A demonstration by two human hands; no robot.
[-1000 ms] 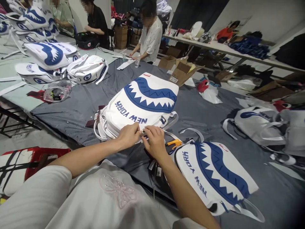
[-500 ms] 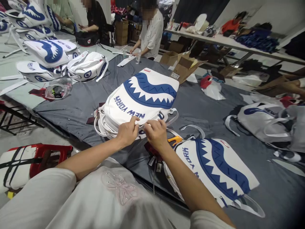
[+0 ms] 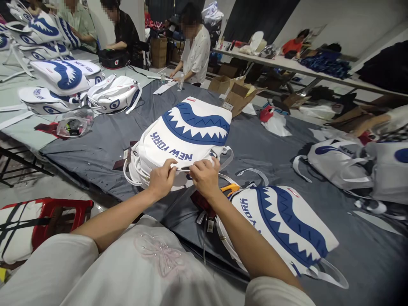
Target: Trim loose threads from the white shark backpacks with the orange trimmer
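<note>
White backpack (image 3: 183,142) laid on grey worktop (image 3: 255,146), just beyond the fingers (image 3: 168,165). It is apparently pinched along its near side by left hand (image 3: 161,180) and right hand (image 3: 205,179); contact partly hidden. Judged light, soft-sided, smooth; best gripped along firmer edges. Second backpack (image 3: 282,225) is seen right of the fingers.

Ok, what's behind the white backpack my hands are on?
Past the white backpack, the dark gray cloth continues, with a clear bottle and an open cardboard box farther back. Anything directly under the bag, or screened by its body, can't be seen.
</note>
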